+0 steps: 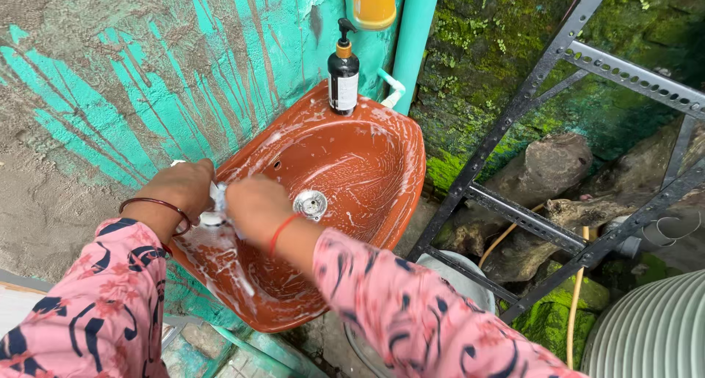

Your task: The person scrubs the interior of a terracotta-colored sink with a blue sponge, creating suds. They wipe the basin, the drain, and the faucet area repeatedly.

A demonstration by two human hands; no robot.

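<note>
A reddish-brown wash basin (382,139) hangs on a teal-painted wall, its bowl streaked with white soap foam. My left hand (180,191) rests closed over the white tap (214,216) at the basin's left rim. My right hand (253,205) presses a small pale scrubber (219,194) against the tap, fingers closed around it; most of the scrubber is hidden. The metal drain (311,203) sits just right of my right hand. Both arms wear pink patterned sleeves; a bangle is on the left wrist, a red thread on the right.
A dark pump bottle (343,81) stands on the basin's back rim. A teal pipe (416,40) runs up the wall beside a yellow container (373,2). A black metal frame (543,202), mossy rocks and a ribbed grey tank (653,334) fill the right side.
</note>
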